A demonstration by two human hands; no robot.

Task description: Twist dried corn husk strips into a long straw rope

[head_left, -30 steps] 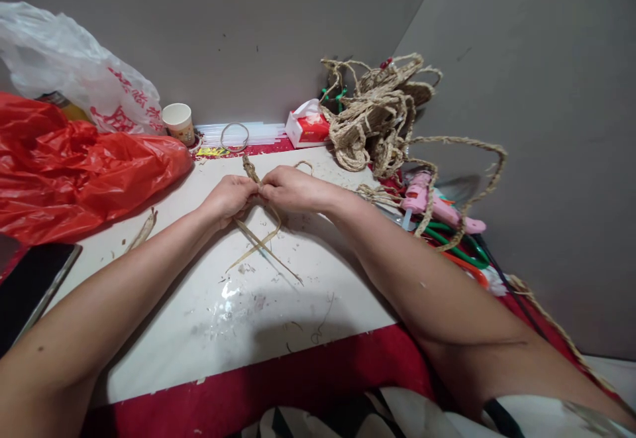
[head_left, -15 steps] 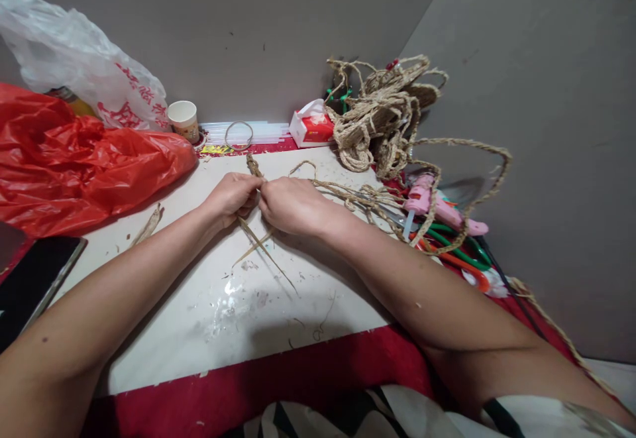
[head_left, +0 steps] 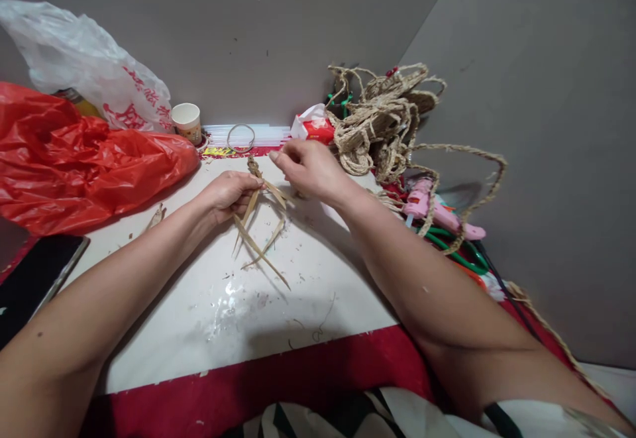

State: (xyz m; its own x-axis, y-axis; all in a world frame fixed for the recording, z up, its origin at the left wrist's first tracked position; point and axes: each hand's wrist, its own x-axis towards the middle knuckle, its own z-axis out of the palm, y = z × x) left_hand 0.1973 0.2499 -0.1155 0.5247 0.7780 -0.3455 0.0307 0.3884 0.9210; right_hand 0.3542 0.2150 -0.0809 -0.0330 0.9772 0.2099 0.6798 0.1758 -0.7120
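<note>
My left hand [head_left: 233, 194] is closed in a pinch on a short braid of dry straw [head_left: 255, 167]. The braid's knotted end points up and away from me. Loose flat strands [head_left: 263, 252] hang below it and cross over the white board. To the right, my right hand [head_left: 309, 167] is raised above the board, apart from the braid. Its thumb sticks out to the left, the other fingers are bent and partly hidden, and I see nothing held in it.
A heap of braided straw rope [head_left: 382, 120] lies at the back right, near a tissue pack [head_left: 318, 126] and a pink glue gun [head_left: 437, 209]. A paper cup [head_left: 186, 123], a red plastic bag [head_left: 89, 173] and a phone [head_left: 40, 279] are on the left. Straw scraps dot the white board [head_left: 199, 352].
My right hand has let go of the braid and moved up and to the right. The loose strands now spread more below my left hand, which keeps its pinch.
</note>
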